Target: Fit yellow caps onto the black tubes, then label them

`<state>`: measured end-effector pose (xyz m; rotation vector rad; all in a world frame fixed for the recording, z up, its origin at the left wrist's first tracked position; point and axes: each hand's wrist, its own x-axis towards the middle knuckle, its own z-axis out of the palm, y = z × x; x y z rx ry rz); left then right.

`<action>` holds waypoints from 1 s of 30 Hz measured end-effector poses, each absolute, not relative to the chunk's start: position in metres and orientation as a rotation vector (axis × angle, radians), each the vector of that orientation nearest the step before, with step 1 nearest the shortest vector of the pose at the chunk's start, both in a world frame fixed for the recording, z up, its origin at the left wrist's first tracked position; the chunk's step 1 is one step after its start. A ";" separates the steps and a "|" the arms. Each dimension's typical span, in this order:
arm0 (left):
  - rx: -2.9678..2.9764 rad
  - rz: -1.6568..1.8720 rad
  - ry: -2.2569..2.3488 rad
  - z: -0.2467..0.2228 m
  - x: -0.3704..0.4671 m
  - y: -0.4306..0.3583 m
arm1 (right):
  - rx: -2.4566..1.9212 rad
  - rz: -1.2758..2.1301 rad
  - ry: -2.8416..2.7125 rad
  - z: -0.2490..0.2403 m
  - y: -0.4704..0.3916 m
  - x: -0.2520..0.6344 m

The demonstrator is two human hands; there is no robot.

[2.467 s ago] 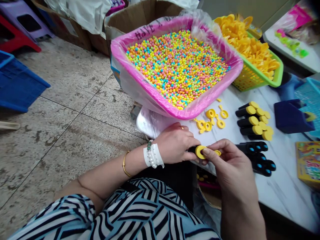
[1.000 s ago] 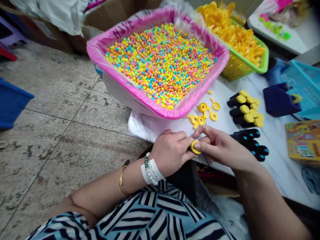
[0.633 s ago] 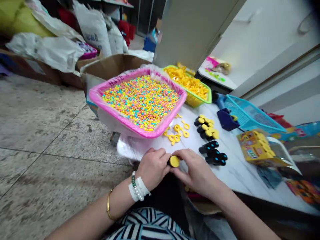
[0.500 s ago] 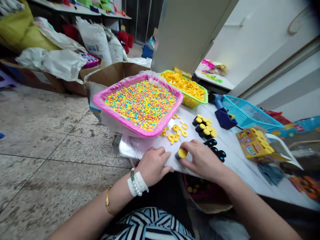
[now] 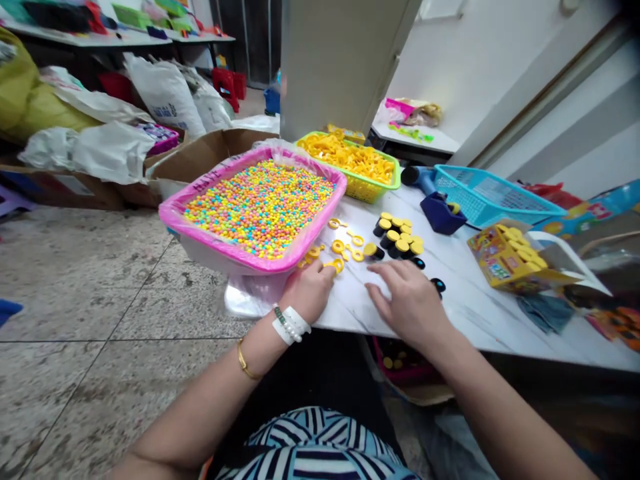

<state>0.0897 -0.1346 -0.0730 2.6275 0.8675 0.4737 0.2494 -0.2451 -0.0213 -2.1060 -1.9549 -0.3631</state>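
Observation:
My left hand is at the near corner of the pink basket, its fingers closed at a yellow ring-ended piece. Several more yellow ring pieces lie scattered just beyond it. My right hand hovers over the white table with thumb and fingers apart, holding nothing. Just past its fingertips a small black tub with a yellow lid looks tilted. Behind that stands a cluster of upright yellow-topped black tubs. Black pieces with blue centres are partly hidden behind my right hand.
A plastic-lined pink basket of colourful beads overhangs the table's left edge. Behind it stands a green basket of yellow parts. Rightward are a navy holder, a blue basket and a yellow carton of yellow-topped tubs.
My right hand has let go of a yellow-lidded black tub, which now sits farther back by the cluster. My left hand has moved forward to the yellow ring pieces. The view has shifted slightly.

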 end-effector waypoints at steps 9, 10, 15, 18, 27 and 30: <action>2.456 0.555 0.550 -0.068 0.070 -0.154 | -1.996 -0.313 -1.863 -0.075 -0.273 0.211; 2.447 0.539 0.525 -0.067 0.072 -0.153 | -2.019 -0.352 -1.827 -0.077 -0.277 0.212; 2.479 0.471 0.527 -0.054 0.101 -0.146 | -1.938 -0.334 -1.810 -0.079 -0.286 0.220; 2.535 0.439 0.580 -0.044 0.126 -0.143 | -1.864 -0.223 -1.844 -0.081 -0.285 0.221; 2.585 0.250 0.434 -0.049 0.203 -0.138 | -1.776 -0.359 -1.894 -0.093 -0.300 0.211; 2.569 0.275 0.439 -0.058 0.211 -0.137 | -1.736 -0.232 -1.795 -0.084 -0.302 0.213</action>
